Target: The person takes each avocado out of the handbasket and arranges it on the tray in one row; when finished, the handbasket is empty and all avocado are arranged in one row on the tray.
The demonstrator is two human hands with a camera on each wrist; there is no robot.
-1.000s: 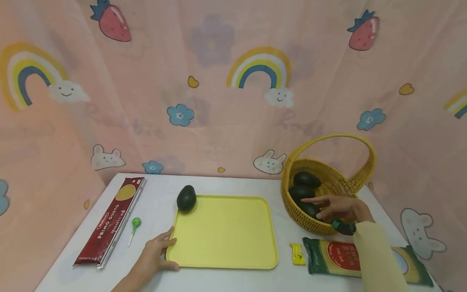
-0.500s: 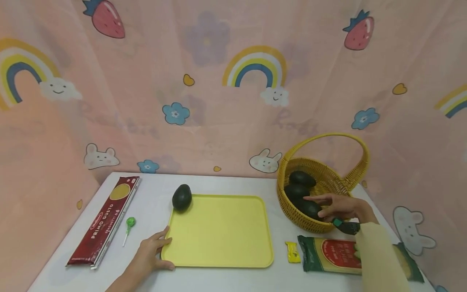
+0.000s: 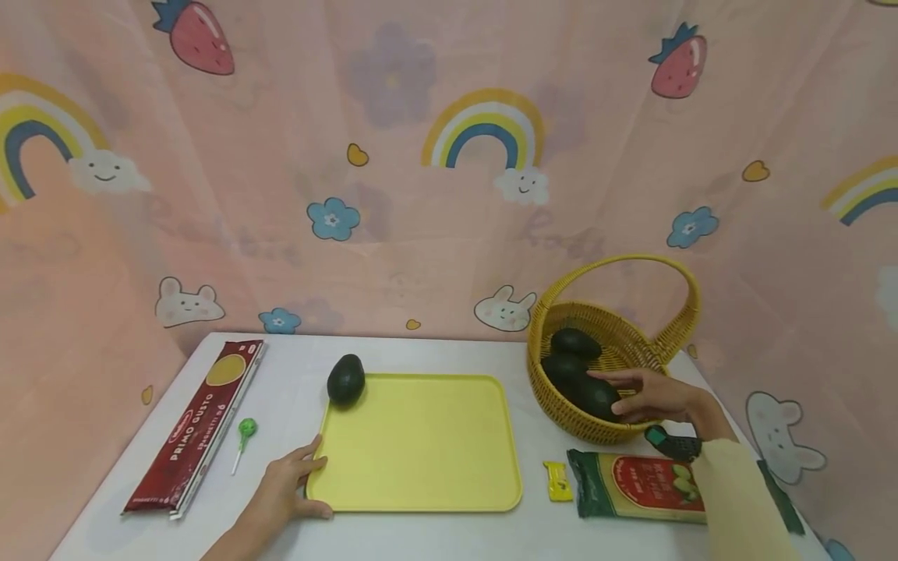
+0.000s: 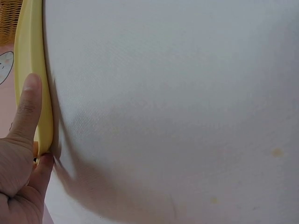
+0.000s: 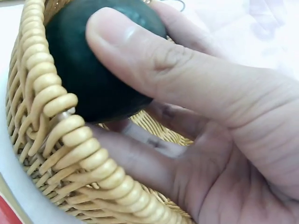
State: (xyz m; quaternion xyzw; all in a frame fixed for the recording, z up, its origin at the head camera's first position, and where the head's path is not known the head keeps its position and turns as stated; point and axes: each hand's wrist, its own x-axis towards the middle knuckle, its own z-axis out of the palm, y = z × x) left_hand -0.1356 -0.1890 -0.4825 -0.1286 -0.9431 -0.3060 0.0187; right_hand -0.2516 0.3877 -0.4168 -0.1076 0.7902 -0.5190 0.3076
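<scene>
My right hand [image 3: 655, 396] reaches into a yellow wicker basket [image 3: 561, 417] and grips a dark green avocado [image 3: 596, 401]. In the right wrist view, the thumb lies over this avocado [image 5: 74, 65] and other fingers curl around its far side. Two more avocados [image 3: 575, 343] lie behind it in the basket. My left hand [image 3: 284, 485] holds the near left corner of a yellow tray [image 3: 428, 444]. Its thumb [image 4: 29, 100] lies along the tray's edge in the left wrist view. One avocado [image 3: 346, 380] rests at the tray's far left corner.
A red spaghetti pack [image 3: 199, 428] and a green lollipop [image 3: 245, 430] lie left of the tray. On the right are a small yellow wrapped candy [image 3: 558, 481] and a green-and-yellow packet [image 3: 638, 485], partly behind the right sleeve. A patterned pink cloth [image 3: 414, 257] hangs behind the table.
The head view has shifted slightly, sliding the whole scene left. My right fingers have closed in around the nearest avocado in the basket. The left hand stays at the tray's corner.
</scene>
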